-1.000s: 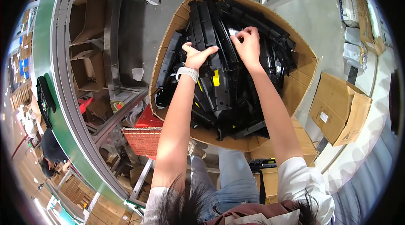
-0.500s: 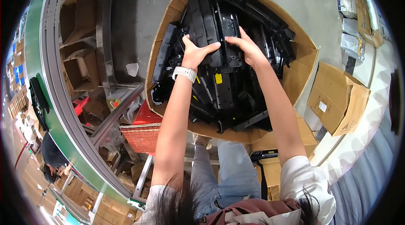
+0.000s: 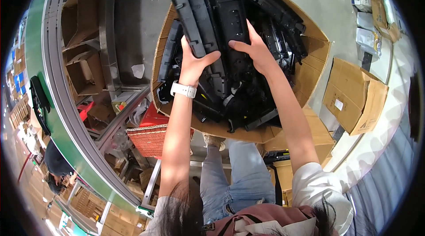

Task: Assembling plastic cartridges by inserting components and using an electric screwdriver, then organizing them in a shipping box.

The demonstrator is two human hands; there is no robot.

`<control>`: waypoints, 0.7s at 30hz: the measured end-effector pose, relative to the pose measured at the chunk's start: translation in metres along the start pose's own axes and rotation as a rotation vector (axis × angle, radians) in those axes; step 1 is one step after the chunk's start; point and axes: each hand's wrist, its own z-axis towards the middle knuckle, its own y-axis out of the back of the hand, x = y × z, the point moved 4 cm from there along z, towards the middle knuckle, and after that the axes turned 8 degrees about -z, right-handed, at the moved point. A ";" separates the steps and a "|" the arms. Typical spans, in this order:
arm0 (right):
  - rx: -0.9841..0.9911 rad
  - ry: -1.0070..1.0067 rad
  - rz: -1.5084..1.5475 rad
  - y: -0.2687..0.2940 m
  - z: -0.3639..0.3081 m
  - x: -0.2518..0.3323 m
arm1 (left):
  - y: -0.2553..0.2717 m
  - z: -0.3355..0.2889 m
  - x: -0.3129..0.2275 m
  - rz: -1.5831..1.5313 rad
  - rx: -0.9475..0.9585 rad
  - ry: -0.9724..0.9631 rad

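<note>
Both hands are over a large cardboard box (image 3: 315,54) filled with black plastic parts (image 3: 271,5). My left hand (image 3: 195,64), with a white watch at the wrist, is closed round the outer side of a long ribbed black plastic part (image 3: 189,12), thumb on top. Alongside it lies a wider black plastic part (image 3: 229,8), and my right hand (image 3: 256,53) grips that one by its right edge, thumb across its face. The two long parts are side by side and reach past the box's far rim. Fingers under the parts are hidden.
To the left runs a green-topped bench edge (image 3: 73,116) with cardboard boxes on shelves below. A red woven basket (image 3: 148,141) stands near the box. Another carton (image 3: 354,96) is at the right. A co-worker (image 3: 57,165) bends over at the far left.
Both hands have raised the long black parts and tilted them to the left, so they now extend over the box's far rim. More of the dark parts underneath shows.
</note>
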 end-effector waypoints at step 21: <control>-0.169 0.008 -0.324 -0.016 -0.090 -0.077 | 0.027 -0.101 0.080 -0.080 -0.095 0.195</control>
